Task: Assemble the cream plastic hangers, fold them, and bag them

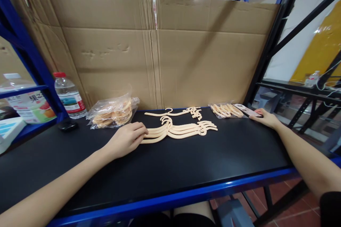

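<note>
Several cream-coloured clothes hangers [183, 135] lie overlapped on the black tabletop, their hooks bunched together and pointing away from me. My left hand [129, 138] is at their left ends, fingers curled over them and hiding the tips. Behind this group lies a single hanger [156, 115], with a cluster of small cream pieces [196, 112] at its right end. At the table's right side my right hand [266, 118] is closed on the near edge of a smartphone [246, 110], which is tilted against a clear bag of cream pieces [225, 110].
A clear plastic bag of cream parts [113, 113] sits at the back left, beside a black computer mouse [68, 125] and a red-capped water bottle [69, 97]. Cardboard [112, 53] walls off the back. A blue edge [170, 198] runs along the table's front.
</note>
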`<state>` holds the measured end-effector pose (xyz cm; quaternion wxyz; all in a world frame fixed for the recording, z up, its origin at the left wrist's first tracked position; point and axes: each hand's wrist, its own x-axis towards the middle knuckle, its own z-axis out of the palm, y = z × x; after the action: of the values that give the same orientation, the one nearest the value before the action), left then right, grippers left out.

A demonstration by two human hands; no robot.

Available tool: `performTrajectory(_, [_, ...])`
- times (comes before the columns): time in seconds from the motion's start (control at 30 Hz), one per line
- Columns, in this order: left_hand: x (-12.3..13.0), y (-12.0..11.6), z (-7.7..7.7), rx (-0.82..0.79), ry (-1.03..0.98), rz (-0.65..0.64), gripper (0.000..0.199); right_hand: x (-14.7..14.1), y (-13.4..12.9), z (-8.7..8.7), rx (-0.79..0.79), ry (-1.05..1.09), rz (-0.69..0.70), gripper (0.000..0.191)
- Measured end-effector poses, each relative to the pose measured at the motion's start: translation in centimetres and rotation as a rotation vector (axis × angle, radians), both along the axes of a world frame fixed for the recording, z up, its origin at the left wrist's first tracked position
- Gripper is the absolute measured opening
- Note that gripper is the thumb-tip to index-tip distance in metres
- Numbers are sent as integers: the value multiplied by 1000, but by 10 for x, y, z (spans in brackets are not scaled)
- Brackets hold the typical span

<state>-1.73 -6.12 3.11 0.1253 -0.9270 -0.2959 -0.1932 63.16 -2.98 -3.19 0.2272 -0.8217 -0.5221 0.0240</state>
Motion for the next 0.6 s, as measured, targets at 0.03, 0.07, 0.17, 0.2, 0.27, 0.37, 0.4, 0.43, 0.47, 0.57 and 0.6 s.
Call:
performTrajectory(0.03, [0, 0, -1, 1, -7, -2, 27, 0, 0, 0, -2, -5, 0, 47])
performTrajectory(0.07, [0, 1, -1, 3, -13, -5, 27, -1, 0, 1, -3, -11, 0, 46])
performTrajectory(0.17, [0, 0, 0, 0, -14, -5, 27, -2, -1, 2, -9, -25, -5, 43])
performTrajectory(0.2, [1, 0, 0, -3, -10, -4, 27, -3, -1, 2, -12, -29, -7, 42])
performTrajectory(0.27, [2, -1, 2, -5, -3, -3, 27, -3, -2, 3, -19, -33, -4, 42])
performTrajectory(0.37, [2, -2, 3, 5, 2, 1, 26, -4, -2, 3, -30, -34, 2, 43])
performTrajectory(0.4, [2, -2, 3, 8, 5, 2, 26, -3, -2, 3, -33, -33, 5, 43])
performTrajectory(0.43, [2, -2, 3, 10, 9, 4, 26, -3, -2, 3, -34, -32, 7, 44])
performTrajectory(0.47, [2, -2, 3, 12, 12, 6, 26, -3, -2, 2, -33, -32, 8, 44])
performTrajectory(0.57, [2, -2, 2, 12, 21, 8, 26, -2, -1, 2, -24, -31, 8, 44])
performTrajectory(0.6, [1, -1, 1, 10, 21, 8, 27, -1, -1, 1, -21, -31, 6, 43])
